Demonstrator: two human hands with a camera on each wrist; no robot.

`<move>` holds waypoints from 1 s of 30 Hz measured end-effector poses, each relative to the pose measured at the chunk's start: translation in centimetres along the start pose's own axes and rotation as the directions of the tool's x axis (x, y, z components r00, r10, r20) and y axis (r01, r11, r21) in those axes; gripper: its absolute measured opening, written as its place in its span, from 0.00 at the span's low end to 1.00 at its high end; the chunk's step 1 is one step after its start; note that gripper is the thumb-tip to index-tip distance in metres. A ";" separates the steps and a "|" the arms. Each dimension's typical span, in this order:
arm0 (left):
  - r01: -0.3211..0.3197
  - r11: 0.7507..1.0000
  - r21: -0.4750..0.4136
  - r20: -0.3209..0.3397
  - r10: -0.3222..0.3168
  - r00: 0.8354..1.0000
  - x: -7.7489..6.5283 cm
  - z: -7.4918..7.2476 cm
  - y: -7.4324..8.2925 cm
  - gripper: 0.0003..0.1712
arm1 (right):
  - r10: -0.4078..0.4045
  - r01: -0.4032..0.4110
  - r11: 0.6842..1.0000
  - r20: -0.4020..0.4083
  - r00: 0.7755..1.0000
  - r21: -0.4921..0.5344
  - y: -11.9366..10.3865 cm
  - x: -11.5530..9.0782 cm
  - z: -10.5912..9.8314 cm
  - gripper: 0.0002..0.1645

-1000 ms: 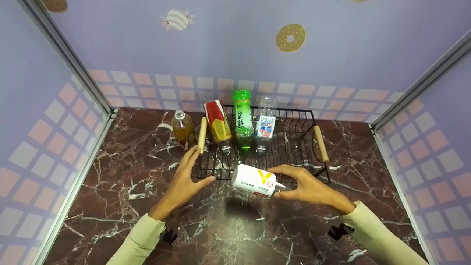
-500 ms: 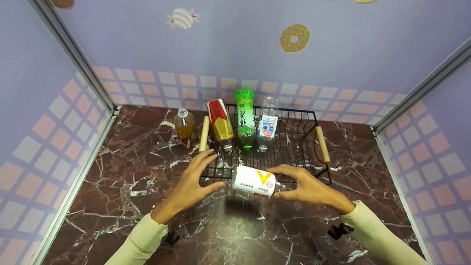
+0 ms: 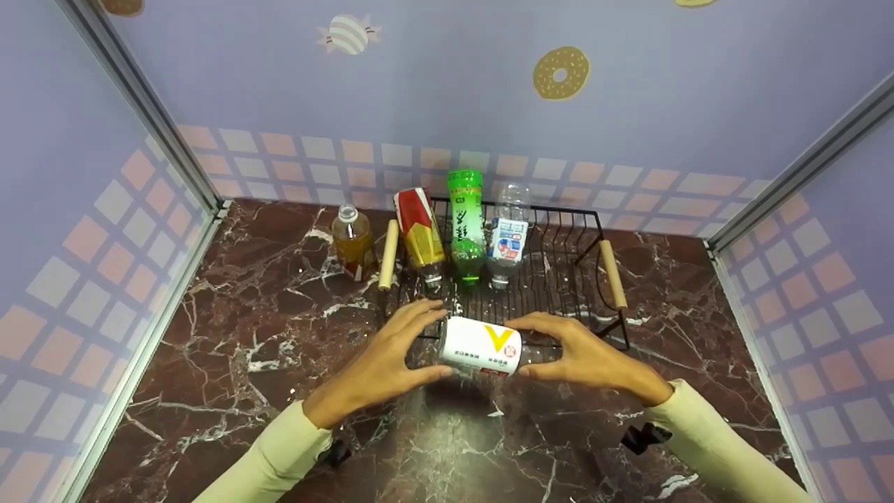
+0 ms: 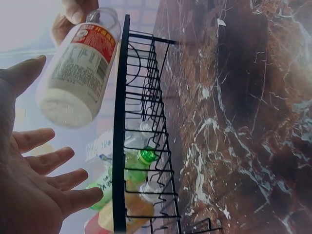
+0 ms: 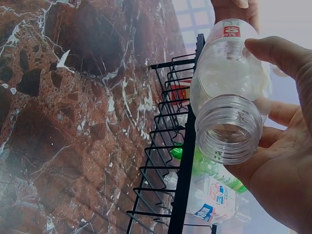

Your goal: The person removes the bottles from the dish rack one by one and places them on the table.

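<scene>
In the head view my right hand (image 3: 587, 356) grips an uncapped clear plastic bottle with a white label (image 3: 478, 346), held tilted on its side above the front edge of a black wire basket (image 4: 120, 122). Its open mouth (image 5: 229, 141) faces the right wrist camera. Beside the bottle's base is my left hand (image 3: 380, 374), fingers spread; the left wrist view shows a gap between them and the bottle. Inside the basket lie a red-and-yellow-labelled bottle (image 3: 421, 234), a green bottle (image 3: 466, 227) and a clear bottle with a blue-and-white label (image 3: 508, 241), necks toward me.
A bottle with amber colouring (image 3: 354, 244) stands left of the basket, close to its left wooden handle (image 3: 388, 255). Another wooden handle (image 3: 612, 274) is on the right end. Patterned walls (image 3: 447, 91) enclose the dark marbled tabletop (image 3: 279, 391) at the back and sides.
My left hand has moved right, from near the basket's left handle to beside the base of the bottle. My right hand and its bottle have stayed nearly in place.
</scene>
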State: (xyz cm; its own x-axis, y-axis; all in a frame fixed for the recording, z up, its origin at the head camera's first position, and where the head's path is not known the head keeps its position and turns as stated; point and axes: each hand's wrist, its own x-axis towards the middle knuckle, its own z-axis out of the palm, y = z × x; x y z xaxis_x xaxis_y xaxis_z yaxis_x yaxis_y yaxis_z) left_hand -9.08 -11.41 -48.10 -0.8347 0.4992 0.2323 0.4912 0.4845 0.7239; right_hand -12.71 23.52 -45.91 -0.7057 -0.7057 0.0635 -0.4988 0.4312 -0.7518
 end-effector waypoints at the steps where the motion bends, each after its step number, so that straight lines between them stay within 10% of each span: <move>1: -0.007 1.000 -0.001 0.011 0.007 1.000 0.2 0.1 0.1 0.51 | 0.001 -0.001 1.000 0.002 1.000 0.003 0.0 0.0 0.0 0.44; 30: -0.098 0.995 0.034 0.133 0.093 0.987 2.2 1.1 2.3 0.45 | -0.053 0.054 0.998 0.038 0.998 -0.042 -1.6 -0.2 0.1 0.42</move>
State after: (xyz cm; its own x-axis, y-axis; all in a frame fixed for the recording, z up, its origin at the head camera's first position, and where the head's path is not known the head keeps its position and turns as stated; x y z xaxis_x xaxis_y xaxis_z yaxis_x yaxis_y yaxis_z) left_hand -9.51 -8.39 -46.62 -0.7450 0.6330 0.2104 0.5790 0.4569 0.6753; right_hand -11.66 22.91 -44.79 -0.6588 -0.7483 0.0778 -0.5568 0.4154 -0.7193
